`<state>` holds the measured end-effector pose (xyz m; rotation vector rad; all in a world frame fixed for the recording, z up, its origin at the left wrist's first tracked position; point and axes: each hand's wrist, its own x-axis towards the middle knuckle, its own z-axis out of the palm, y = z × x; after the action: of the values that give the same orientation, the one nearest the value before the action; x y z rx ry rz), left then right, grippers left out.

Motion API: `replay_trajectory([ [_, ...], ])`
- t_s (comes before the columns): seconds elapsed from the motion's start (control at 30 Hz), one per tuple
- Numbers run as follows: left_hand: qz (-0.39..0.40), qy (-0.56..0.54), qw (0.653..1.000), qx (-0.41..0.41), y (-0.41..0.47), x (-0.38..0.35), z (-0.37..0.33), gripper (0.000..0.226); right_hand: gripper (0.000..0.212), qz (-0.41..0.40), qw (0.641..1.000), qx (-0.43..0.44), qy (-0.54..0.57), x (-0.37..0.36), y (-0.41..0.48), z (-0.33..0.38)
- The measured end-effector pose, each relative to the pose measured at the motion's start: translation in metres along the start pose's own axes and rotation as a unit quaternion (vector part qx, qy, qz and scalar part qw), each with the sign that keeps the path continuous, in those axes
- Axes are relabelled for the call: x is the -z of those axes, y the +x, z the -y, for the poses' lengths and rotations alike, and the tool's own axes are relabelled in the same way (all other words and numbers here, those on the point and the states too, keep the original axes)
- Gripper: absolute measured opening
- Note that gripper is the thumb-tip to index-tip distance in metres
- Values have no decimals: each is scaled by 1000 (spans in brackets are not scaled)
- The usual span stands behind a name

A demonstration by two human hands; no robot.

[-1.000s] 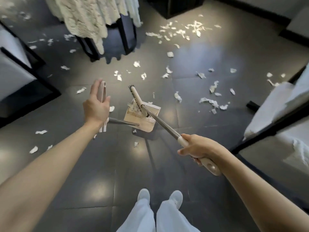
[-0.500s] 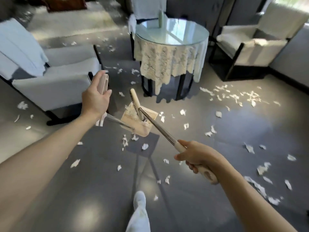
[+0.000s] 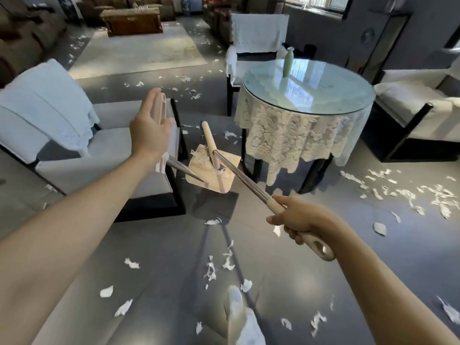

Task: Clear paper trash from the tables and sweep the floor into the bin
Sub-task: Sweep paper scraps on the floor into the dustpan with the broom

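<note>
Just left of the round table, the person has walked on, left hand gripping the loaded dustpan and right hand gripping the broom, likely bin-bound, with paper scraps strewn around that table.

Bare left hand and right hand, bare forearms, white trousers, white shoe
</note>
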<state>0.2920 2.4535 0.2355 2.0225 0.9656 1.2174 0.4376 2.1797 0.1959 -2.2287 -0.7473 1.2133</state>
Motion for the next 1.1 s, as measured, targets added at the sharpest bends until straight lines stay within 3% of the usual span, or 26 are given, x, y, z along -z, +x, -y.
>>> replay_trajectory([
  [0.23,5,19,1000,6,185,-73,74,59,48,30,997,1,67,67,182,103],
  [0.4,1,29,999,19,314,-116,120,59,25,53,995,7,83,114,300,193],
  [0.63,-4,3,999,33,496,-184,207,63,25,46,999,27,8,172,465,314],
  [0.87,-38,-64,995,73,733,-288,307,69,23,29,995,56,-77,241,686,463],
  [1.1,-38,-18,998,55,950,-386,362,65,11,9,989,86,-124,345,866,579],
])
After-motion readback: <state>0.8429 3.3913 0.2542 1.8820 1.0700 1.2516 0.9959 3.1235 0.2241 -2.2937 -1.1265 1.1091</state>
